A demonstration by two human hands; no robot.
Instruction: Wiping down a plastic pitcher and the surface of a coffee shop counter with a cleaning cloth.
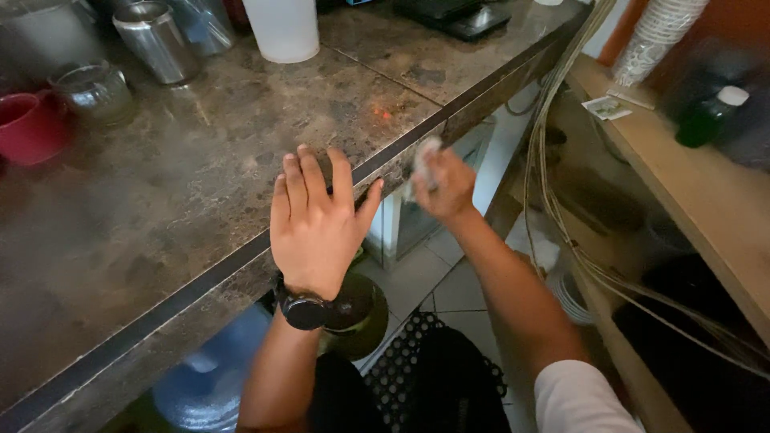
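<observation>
My left hand [314, 220] lies flat, fingers spread, on the front edge of a dark mottled stone counter [200, 184]. A black watch [305, 309] sits on that wrist. My right hand [443, 186] is closed around a small crumpled white cloth or paper [423, 159] and presses it against the counter's front edge, just right of the left hand. The right hand is blurred by motion.
On the counter stand a red cup [28, 127], a glass jar [95, 91], a steel canister [156, 40] and a white jug [282, 28]. A wooden shelf [682, 176] with a green bottle [710, 116], stacked cups and cables is at right. A blue water bottle [204, 385] stands under the counter.
</observation>
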